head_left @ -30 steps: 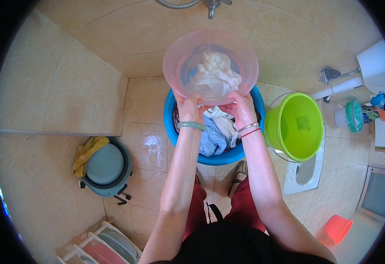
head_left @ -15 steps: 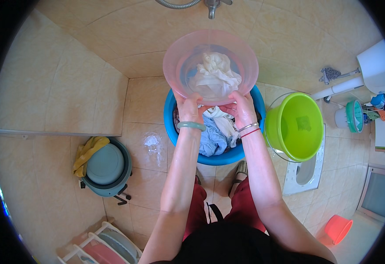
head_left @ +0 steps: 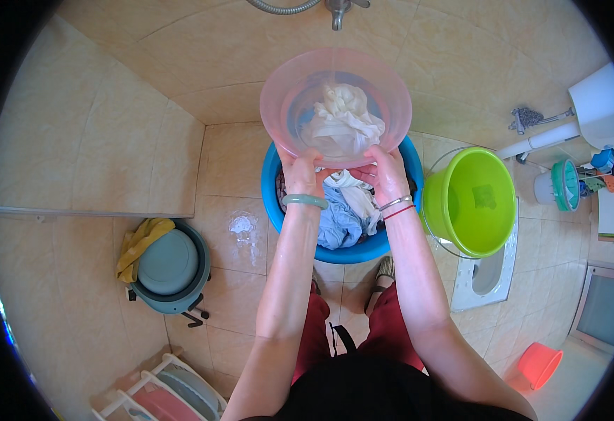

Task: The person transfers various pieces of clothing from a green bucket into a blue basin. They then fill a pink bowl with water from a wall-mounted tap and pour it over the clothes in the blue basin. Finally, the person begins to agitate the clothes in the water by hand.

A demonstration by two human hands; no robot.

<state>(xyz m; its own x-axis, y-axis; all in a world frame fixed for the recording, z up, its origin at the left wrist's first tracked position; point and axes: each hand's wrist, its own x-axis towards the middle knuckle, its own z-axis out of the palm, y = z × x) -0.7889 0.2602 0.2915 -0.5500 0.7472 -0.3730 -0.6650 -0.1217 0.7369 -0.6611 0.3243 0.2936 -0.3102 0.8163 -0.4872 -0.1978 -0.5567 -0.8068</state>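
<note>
Both hands grip the near rim of a translucent pink basin (head_left: pixel 282 91), my left hand (head_left: pixel 303 170) and my right hand (head_left: pixel 385 172) a short way apart. A wet white cloth (head_left: pixel 345 119) lies bunched inside it, in what looks like shallow water. The basin is held under the tap (head_left: pixel 337 17), from which a thin stream seems to fall. Below it stands a large blue tub (head_left: pixel 363 251) with clothes in it, among them a light blue garment (head_left: pixel 339 219) and white fabric. The pink basin hides the tub's far part.
To the right a lime green bucket (head_left: pixel 454 203) stands beside a squat toilet (head_left: pixel 463 291). On the left is a grey-green wheeled stool or tub (head_left: pixel 169 263) with a mustard cloth (head_left: pixel 142 242). A basin rack (head_left: pixel 138 386) sits lower left, a coral bucket (head_left: pixel 540 366) lower right.
</note>
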